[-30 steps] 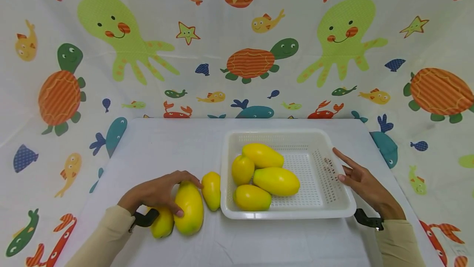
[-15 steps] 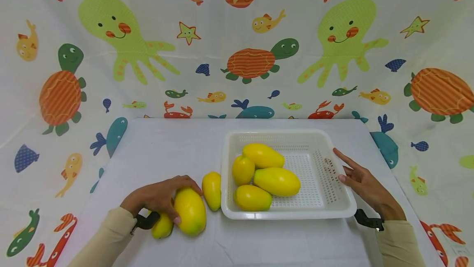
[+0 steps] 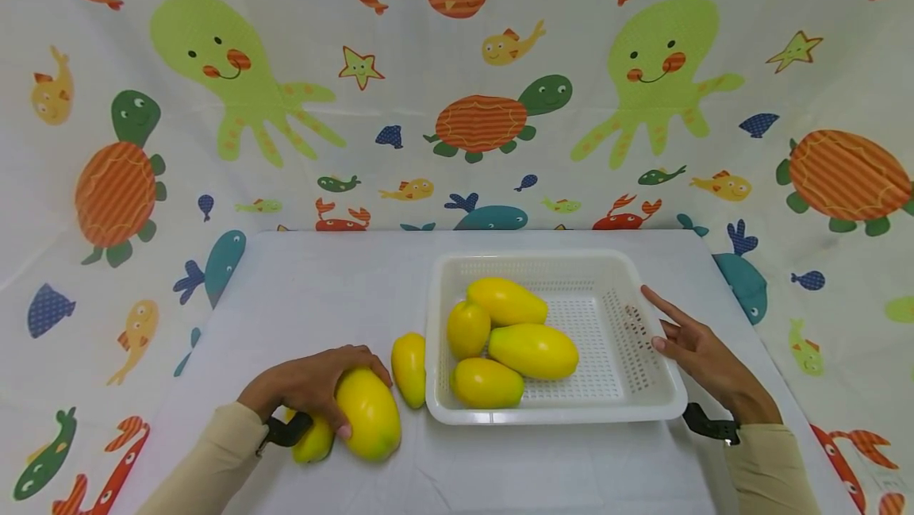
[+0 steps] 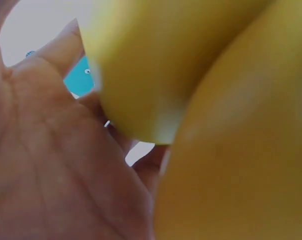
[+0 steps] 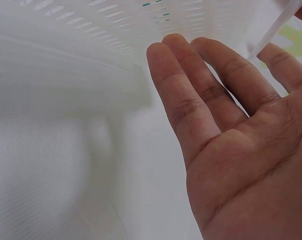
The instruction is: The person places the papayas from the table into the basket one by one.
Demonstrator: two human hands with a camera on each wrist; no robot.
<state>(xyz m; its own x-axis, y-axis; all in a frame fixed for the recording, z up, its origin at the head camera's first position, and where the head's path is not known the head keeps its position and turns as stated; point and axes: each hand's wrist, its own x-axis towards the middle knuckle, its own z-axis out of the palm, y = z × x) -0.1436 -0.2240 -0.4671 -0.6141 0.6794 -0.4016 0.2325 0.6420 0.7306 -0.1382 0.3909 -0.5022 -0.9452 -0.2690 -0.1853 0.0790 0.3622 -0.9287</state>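
At the left of the white-covered table (image 3: 343, 285), a beige sleeve (image 3: 214, 451) slants up and inward to the person's left hand (image 3: 314, 380), which I see back uppermost, arched over a large yellow fruit (image 3: 371, 420). The thumb lies along the fruit's near left side and the fingers bend over its far end, clamping it; whether its underside bears on the table I cannot tell. A small yellow fruit (image 3: 312, 443) sits just left of it, partly beneath the wrist. Next rightward, a slender yellow fruit (image 3: 408, 370) lies close beside a white perforated basket (image 3: 557, 417). Mostly within the basket's left half, I count four clustered yellow fruits (image 3: 535, 350). At the right, the person's right hand (image 3: 714, 364) extends up and leftward from a second beige sleeve (image 3: 767, 467). Its thumb and forefinger stand apart, their tips at the basket's right rim; my right wrist view shows the fingers nearly straight.
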